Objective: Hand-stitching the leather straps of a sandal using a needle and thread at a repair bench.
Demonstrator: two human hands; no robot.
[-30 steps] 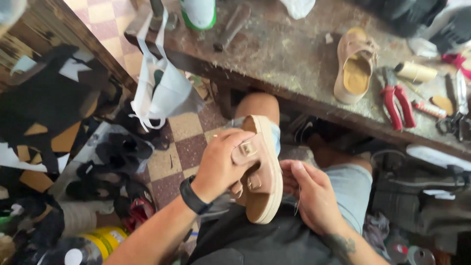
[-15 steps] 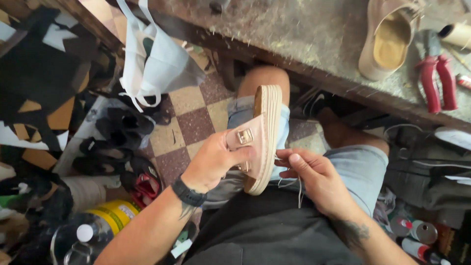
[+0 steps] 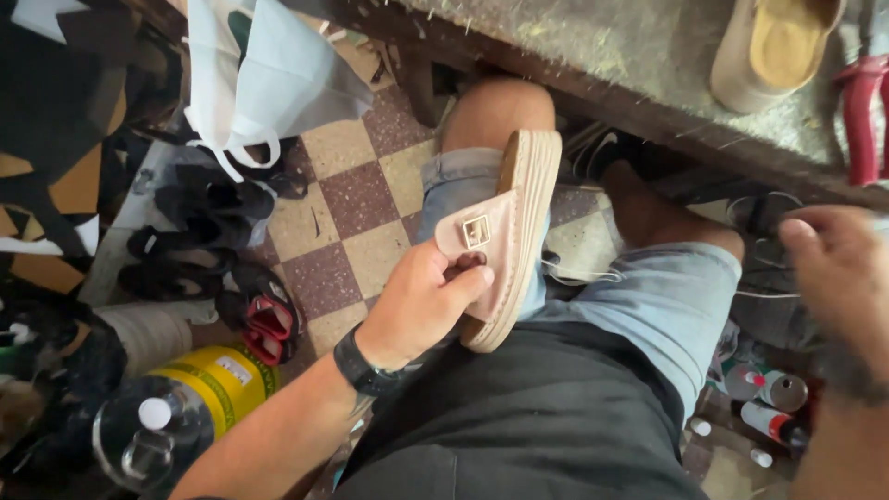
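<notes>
1. Left hand (image 3: pixel 419 310) comes up from lower left, forearm angled up-right, dark wristband (image 3: pixel 363 363) at the wrist.
2. Left fingers (image 3: pixel 458 282) curl shut around the pink sandal (image 3: pixel 505 236), thumb over the strap just below its metal buckle (image 3: pixel 476 231), other fingers tucked under the strap.
3. Sandal stands on edge, tilted, sole facing right, toe end up beyond the fingertips, heel end down against the dark apron (image 3: pixel 546 417) by the palm; it rests over the lap, on the denim shorts (image 3: pixel 667 296).
4. Right hand (image 3: pixel 838 278) is raised at the right edge, blurred, well apart from the sandal; fingers bent loosely, cannot tell whether they pinch anything.
5. White thread (image 3: pixel 579 273) trails from the sandal's sole side, right of the left fingers, toward the right hand.
6. Tabletop (image 3: pixel 639 56) lies above both hands; second sandal (image 3: pixel 773 51) sits on it, red-handled pliers (image 3: pixel 861 111) beside that, above the right fingers.
7. Left of the left hand: checkered floor (image 3: pixel 356 199), black sandals (image 3: pixel 199 231), white bag (image 3: pixel 269 79), yellow can (image 3: pixel 218 384).
</notes>
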